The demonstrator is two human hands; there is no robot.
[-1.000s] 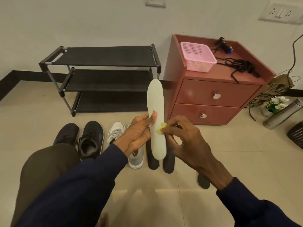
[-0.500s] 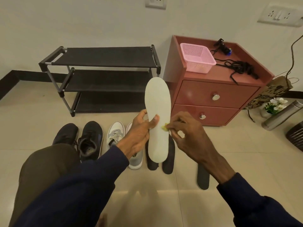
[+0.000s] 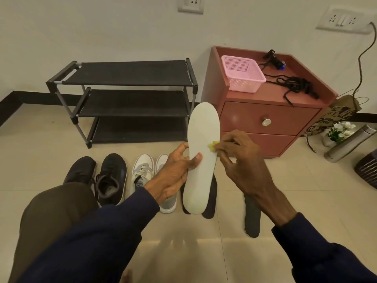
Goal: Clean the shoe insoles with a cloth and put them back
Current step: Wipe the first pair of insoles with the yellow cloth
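Turned since a second earlier from edge-on to broad face, the white insole (image 3: 202,160) stood upright above the floor. The left hand (image 3: 175,172) gripped its left edge, and the right hand (image 3: 240,160) pinched a yellow cloth (image 3: 213,145) against its right edge. Beyond lay dark insoles (image 3: 252,217) and shoes (image 3: 111,180) — then the shoe rack (image 3: 132,103).
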